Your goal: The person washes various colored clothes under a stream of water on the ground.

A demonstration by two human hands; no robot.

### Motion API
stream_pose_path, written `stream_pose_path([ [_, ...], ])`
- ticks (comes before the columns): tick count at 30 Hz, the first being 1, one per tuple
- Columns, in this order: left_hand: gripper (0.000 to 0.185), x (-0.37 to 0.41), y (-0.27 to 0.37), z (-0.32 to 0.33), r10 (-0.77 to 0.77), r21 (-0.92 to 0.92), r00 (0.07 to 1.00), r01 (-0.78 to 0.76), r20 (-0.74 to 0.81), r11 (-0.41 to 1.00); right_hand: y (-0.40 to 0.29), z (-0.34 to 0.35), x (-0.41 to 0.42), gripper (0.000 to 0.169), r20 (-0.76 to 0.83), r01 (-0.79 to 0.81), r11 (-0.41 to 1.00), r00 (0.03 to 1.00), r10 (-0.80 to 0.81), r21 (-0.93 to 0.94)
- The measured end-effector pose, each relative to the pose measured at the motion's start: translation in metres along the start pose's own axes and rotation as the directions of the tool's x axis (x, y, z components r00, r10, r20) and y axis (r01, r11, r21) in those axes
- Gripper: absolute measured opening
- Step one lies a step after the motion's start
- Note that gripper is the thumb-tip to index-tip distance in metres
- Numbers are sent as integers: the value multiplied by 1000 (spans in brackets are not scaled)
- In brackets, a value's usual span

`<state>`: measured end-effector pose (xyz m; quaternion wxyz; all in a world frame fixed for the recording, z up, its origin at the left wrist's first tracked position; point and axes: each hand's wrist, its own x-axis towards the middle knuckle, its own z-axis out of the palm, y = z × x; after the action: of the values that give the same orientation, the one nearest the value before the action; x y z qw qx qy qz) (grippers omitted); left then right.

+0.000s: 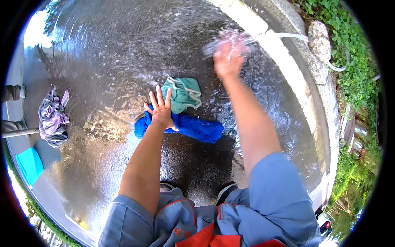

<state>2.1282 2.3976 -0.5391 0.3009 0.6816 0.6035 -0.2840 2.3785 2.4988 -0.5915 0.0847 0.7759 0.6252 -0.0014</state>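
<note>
My left hand (160, 112) has its fingers spread over a soaked blue cloth (200, 128), which lies bunched lengthwise on wet pavement (191, 160). Its fingertips reach the near-left side of a crumpled green cloth (185, 95) with pale edging, just beyond the blue one. Farther out on the right, my right hand (229, 60) is in a stream of water (291, 36) coming from the right. Splashing and motion blur cover its fingers, so whether they hold anything is hidden.
A pale kerb (304, 102) curves along the right, with a rough stone (319, 41), a hose (338, 68) and green plants (351, 61) beyond. Leftward lie a mop head (53, 120) on a handle (20, 132), a cyan plastic object (30, 165) and another person's legs (12, 92).
</note>
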Motion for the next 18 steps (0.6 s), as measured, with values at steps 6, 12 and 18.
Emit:
stream_pose_path([
  [6, 155, -2, -6, 2, 7, -32, 1000, -7, -31, 999, 24, -36, -12, 52, 46, 306, 951, 950, -308, 46],
  [12, 155, 3, 0, 0, 8, -14, 1000, -8, -7, 1000, -37, 24, -25, 47, -45, 63, 510, 998, -47, 858],
  [18, 153, -5, -8, -1, 8, -59, 1000, -10, -28, 998, 39, -89, -15, 32, 111, -112, -84, 994, -22, 990],
])
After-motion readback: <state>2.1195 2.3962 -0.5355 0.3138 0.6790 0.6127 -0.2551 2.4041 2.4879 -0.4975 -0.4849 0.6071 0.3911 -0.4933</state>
